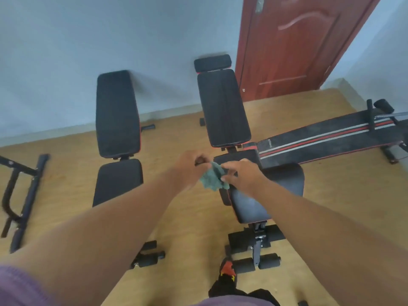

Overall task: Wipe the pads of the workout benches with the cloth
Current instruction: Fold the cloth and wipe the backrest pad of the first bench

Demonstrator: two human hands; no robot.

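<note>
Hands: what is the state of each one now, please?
Left hand: grips the cloth.
Right hand: pinches the same cloth.

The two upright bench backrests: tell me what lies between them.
In the head view, only bare wood floor and blue wall show between the left backrest and the right backrest; nothing stands in that gap.

Two benches [118, 138] [225, 111] stand side by side before the wall [88, 51], door [293, 47] at right.
</note>
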